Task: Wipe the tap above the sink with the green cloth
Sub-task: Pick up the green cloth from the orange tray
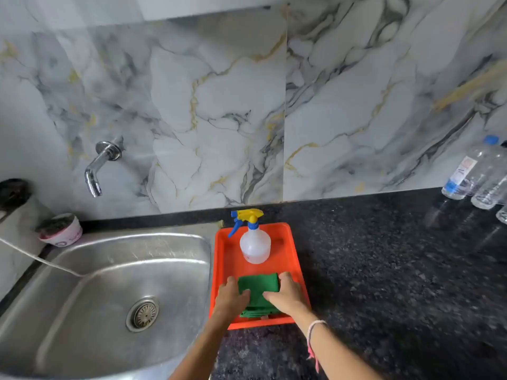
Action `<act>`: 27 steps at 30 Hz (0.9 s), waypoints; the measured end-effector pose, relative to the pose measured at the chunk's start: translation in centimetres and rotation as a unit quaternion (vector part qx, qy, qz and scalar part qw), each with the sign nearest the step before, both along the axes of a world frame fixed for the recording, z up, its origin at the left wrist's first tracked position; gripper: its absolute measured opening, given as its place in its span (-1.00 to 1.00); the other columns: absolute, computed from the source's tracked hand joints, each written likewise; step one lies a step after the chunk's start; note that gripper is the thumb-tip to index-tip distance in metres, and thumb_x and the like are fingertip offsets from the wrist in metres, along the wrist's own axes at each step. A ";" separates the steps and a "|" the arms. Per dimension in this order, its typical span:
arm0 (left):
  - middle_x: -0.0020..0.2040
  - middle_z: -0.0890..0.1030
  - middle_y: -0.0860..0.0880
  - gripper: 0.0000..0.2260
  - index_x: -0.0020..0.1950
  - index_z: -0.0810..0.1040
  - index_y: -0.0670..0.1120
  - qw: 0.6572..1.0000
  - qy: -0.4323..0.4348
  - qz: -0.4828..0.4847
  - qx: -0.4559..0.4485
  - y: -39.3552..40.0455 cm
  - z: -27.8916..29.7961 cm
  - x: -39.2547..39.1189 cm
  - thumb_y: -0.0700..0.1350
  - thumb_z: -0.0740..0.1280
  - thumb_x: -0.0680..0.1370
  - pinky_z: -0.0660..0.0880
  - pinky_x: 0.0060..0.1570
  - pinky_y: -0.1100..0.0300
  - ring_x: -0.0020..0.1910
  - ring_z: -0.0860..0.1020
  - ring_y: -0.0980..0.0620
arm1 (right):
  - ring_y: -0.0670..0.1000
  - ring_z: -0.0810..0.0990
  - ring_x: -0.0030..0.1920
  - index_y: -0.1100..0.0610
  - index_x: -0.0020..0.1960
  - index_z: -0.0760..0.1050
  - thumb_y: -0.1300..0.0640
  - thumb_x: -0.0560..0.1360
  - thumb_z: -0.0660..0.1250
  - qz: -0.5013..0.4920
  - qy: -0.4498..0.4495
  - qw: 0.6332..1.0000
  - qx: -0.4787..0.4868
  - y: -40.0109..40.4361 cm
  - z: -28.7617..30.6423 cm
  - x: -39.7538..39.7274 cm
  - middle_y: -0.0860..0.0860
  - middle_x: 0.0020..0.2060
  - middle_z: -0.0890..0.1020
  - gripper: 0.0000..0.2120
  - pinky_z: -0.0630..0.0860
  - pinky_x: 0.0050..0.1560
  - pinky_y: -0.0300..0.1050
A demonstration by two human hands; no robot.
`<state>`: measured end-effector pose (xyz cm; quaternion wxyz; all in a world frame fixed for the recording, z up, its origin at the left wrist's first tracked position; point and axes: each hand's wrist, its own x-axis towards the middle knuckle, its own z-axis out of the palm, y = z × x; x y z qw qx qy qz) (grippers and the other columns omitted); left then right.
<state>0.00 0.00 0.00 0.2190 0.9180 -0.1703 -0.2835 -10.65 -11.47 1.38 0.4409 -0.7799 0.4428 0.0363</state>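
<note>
A folded green cloth (258, 284) lies in the near end of an orange tray (227, 259) on the dark counter. My left hand (230, 300) grips the cloth's left edge and my right hand (288, 293) grips its right edge, thumbs on top. The chrome tap (98, 165) sticks out of the marble wall at the left, above the steel sink (109, 283). Both hands are far to the right of the tap and below it.
A clear spray bottle (253, 242) with a yellow and blue trigger stands at the far end of the tray. A small pink tub (61, 230) sits behind the sink. Clear plastic bottles (472, 171) stand at the far right. A thin white cord (41, 259) crosses the sink's left rim.
</note>
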 end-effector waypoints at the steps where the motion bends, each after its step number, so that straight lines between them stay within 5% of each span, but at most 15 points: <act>1: 0.31 0.56 -0.27 -0.63 0.31 0.42 -0.24 1.000 0.008 0.017 0.001 -0.2 -0.4 0.0 -0.09 0.35 0.58 0.50 0.28 -0.05 0.29 0.54 -0.28 | 0.17 0.64 0.13 0.14 0.19 0.41 0.05 0.40 0.50 -0.015 -0.006 1.000 0.003 0.0 -0.4 0.3 0.13 0.17 0.65 -0.54 0.60 0.11 -0.03; 6: 0.25 0.62 -0.25 -0.65 0.30 0.52 -0.27 0.986 0.087 0.134 -0.042 -0.2 -0.8 0.0 -0.20 0.38 0.54 0.56 0.17 0.06 0.24 0.59 -0.22 | 0.25 0.60 0.25 0.28 0.26 0.45 0.06 0.37 0.57 -0.083 0.008 0.995 0.049 0.1 -1.3 0.9 0.23 0.23 0.60 -0.42 0.57 0.17 0.03; 10: 0.09 0.65 -0.33 -0.66 0.30 0.54 -0.38 0.927 0.234 0.200 -0.213 1.5 0.4 0.1 -0.37 0.41 0.52 0.59 -0.19 0.05 -0.04 0.62 -0.17 | 0.22 0.76 0.00 0.32 0.03 0.70 0.25 0.33 0.61 -0.107 -0.130 0.972 0.165 0.1 -0.6 -0.1 0.19 -0.07 0.78 -0.70 0.70 -0.02 0.03; 14: -0.01 0.70 -0.25 -0.73 0.14 0.60 -0.26 0.814 0.369 0.197 -0.403 5.1 4.1 1.2 -0.43 0.43 0.47 0.69 -0.28 0.11 -0.14 0.72 -0.08 | 0.27 0.74 0.06 0.24 0.11 0.67 0.18 0.31 0.55 -0.139 -0.310 0.892 0.297 1.4 2.5 -0.2 0.23 0.00 0.78 -0.62 0.67 0.12 0.22; 17: -0.01 0.71 -0.22 -0.66 0.18 0.59 -0.23 0.778 0.379 0.165 -0.472 7.5 7.0 3.6 -0.48 0.40 0.45 0.73 -0.20 0.10 -0.07 0.72 -0.13 | 0.42 0.64 0.20 0.28 0.27 0.57 0.27 0.38 0.41 -0.150 -0.392 0.793 0.442 4.3 4.8 2.5 0.36 0.17 0.68 -0.55 0.53 0.25 0.46; 20: -0.04 0.71 -0.21 -0.58 0.20 0.61 -0.23 0.781 0.343 0.133 -0.504 10.4 9.6 7.0 -0.47 0.48 0.38 0.71 -0.19 0.07 -0.06 0.71 -0.14 | 0.42 0.62 0.23 0.27 0.30 0.56 0.24 0.40 0.40 -0.154 -0.413 0.747 0.497 8.0 7.0 6.1 0.37 0.22 0.65 -0.53 0.59 0.17 0.39; 24: -0.06 0.68 -0.19 -0.54 0.18 0.65 -0.19 0.828 0.250 0.107 -0.490 15.2 12.0 12.1 -0.32 0.54 0.28 0.62 0.01 -0.03 -0.05 0.64 -0.12 | 0.40 0.68 0.15 0.30 0.24 0.60 0.33 0.32 0.54 -0.128 -0.395 0.797 0.440 12.6 9.4 11.4 0.37 0.15 0.69 -0.52 0.69 0.02 0.27; 27: -0.14 0.65 -0.21 -0.56 0.13 0.63 -0.20 0.864 0.200 0.082 -0.455 18.2 12.5 16.3 -0.40 0.59 0.28 0.61 0.03 0.00 -0.11 0.61 -0.10 | 0.35 0.74 0.02 0.30 0.13 0.66 0.41 0.29 0.50 -0.121 -0.369 0.817 0.427 15.4 9.9 15.0 0.35 0.02 0.75 -0.60 0.73 -0.11 0.18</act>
